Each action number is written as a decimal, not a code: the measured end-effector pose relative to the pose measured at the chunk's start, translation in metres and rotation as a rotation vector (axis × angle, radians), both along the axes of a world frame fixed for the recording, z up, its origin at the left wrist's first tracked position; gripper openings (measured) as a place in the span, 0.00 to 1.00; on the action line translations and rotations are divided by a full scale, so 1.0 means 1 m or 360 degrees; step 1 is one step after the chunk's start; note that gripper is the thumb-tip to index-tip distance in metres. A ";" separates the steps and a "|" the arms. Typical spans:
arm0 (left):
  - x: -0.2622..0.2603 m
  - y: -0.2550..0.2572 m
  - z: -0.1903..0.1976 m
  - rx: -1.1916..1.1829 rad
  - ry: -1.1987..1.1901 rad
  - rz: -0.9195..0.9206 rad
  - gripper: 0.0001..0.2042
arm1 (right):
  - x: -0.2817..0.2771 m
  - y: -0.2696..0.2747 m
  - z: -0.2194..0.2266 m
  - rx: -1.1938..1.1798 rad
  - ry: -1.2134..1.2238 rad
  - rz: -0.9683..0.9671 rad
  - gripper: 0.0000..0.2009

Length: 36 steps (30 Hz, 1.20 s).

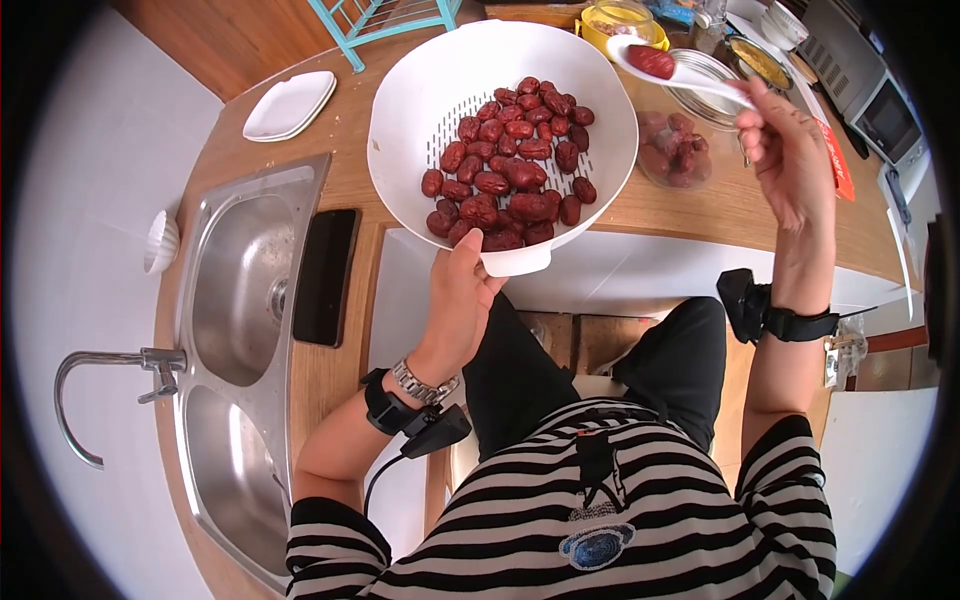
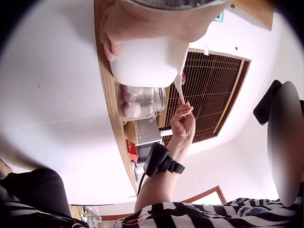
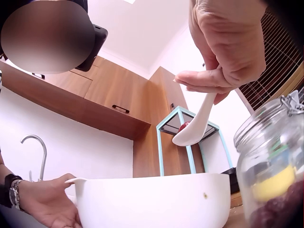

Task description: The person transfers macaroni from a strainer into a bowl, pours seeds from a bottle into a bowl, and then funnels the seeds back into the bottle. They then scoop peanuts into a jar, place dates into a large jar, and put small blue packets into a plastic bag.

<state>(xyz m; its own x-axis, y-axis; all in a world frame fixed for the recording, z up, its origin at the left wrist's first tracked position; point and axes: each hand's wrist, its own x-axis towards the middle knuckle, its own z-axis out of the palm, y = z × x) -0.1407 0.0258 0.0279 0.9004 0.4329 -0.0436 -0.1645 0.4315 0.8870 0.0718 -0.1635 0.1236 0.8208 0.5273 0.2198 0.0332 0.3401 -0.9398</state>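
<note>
My left hand (image 1: 462, 300) grips the near handle of a white colander (image 1: 405, 130), thumb on top at the rim. Many wrinkled red dates (image 1: 525, 175) lie on its slotted bottom. Pinched by its handle in my right hand (image 1: 790, 150) is a white spoon (image 3: 194, 130), with one red date (image 1: 652, 62) in its bowl. The spoon is raised above the colander's right side and the glass jar (image 3: 268, 156). Red dates (image 1: 685, 150) show through the jar's wall, and its lid stands open with a wire clasp.
Left of the colander are a double steel sink (image 1: 240, 280), a black phone (image 1: 326, 275) and white square dishes (image 1: 290, 105). Behind stand a turquoise rack (image 1: 385, 20) and a yellow container (image 1: 600, 25). A red packet (image 1: 838, 165) and a microwave (image 1: 890, 120) are at the right.
</note>
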 end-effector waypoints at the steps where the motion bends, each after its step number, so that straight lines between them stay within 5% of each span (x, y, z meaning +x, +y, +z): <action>1: 0.000 0.000 0.000 0.0000 -0.0006 0.0002 0.22 | 0.006 -0.005 0.003 -0.0025 -0.0094 -0.0008 0.11; 7: 0.000 0.000 0.000 -0.0003 0.0047 -0.0022 0.23 | 0.013 -0.019 0.009 -0.0288 -0.0404 -0.0347 0.13; 12: 0.001 -0.001 0.000 -0.0042 0.0037 0.0013 0.23 | 0.000 -0.007 0.010 -0.1040 -0.1150 -0.1020 0.12; 16: 0.000 -0.001 0.000 -0.0025 0.0014 0.0004 0.22 | -0.014 0.003 0.007 -0.0807 -0.1302 -0.1017 0.10; 18: -0.001 -0.002 0.000 -0.0017 0.0043 0.0006 0.22 | -0.030 0.013 0.006 -0.0606 -0.1210 -0.0599 0.09; 21: -0.001 -0.006 0.003 -0.0002 0.0043 0.0034 0.20 | -0.050 0.031 -0.001 -0.0850 -0.1329 -0.0361 0.07; 22: -0.001 -0.007 0.004 0.0003 0.0013 0.0061 0.19 | -0.050 0.036 -0.006 -0.0850 -0.1328 -0.0361 0.07; 24: -0.002 -0.005 -0.002 0.0093 0.0101 0.0125 0.18 | -0.046 0.046 -0.016 -0.1017 -0.2114 -0.0428 0.05; 32: -0.004 0.000 -0.031 0.0339 -0.0091 0.0275 0.15 | -0.040 0.050 -0.029 -0.1326 -0.2239 -0.0554 0.03; 36: -0.005 -0.003 -0.022 0.0305 0.0019 0.0207 0.25 | -0.040 0.047 -0.024 -0.1362 -0.2182 -0.0569 0.03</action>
<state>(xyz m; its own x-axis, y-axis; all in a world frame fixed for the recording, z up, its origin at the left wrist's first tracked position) -0.1456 0.0226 0.0059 0.8362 0.5469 0.0403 -0.1967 0.2306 0.9529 0.0316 -0.1165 0.1000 0.3720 0.7081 0.6001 0.8998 -0.4338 -0.0458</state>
